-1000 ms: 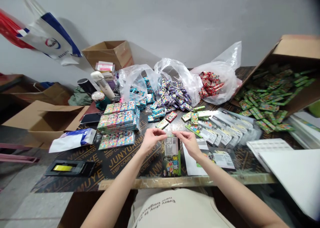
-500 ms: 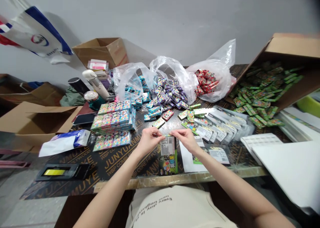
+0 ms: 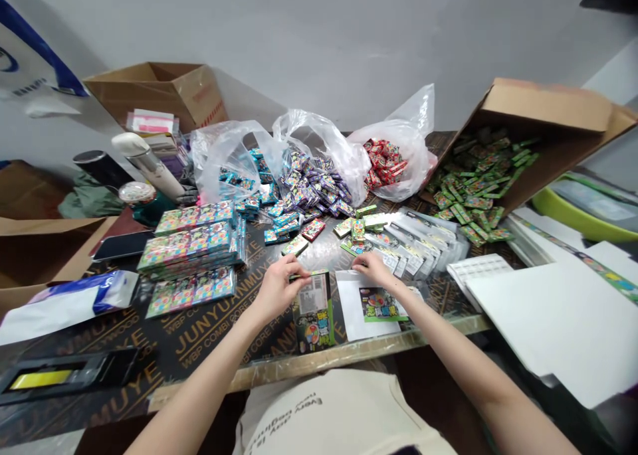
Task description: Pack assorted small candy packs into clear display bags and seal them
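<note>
My left hand [image 3: 279,287] pinches the top edge of a clear packet [image 3: 314,310] with a green printed card inside, which lies on the dark table near the front edge. My right hand [image 3: 373,267] rests further right, its fingers curled over the near end of a row of flat clear packets [image 3: 413,242]; whether it grips one is unclear. Between the two lies a white sheet with a green card [image 3: 379,303] on it. Small loose boxes [image 3: 299,244] lie just beyond my hands.
Three clear plastic bags hold blue [image 3: 239,169], purple [image 3: 314,186] and red [image 3: 386,163] small boxes. A tipped cardboard box [image 3: 543,119] spills green packets [image 3: 473,189] at the right. Stacked colourful packs [image 3: 192,249] sit left. White sheets [image 3: 558,322] lie at the right front.
My right hand let go of the packet's top and moved right to the row of packets. The left hand keeps its pinch. The camera has turned to the right.
</note>
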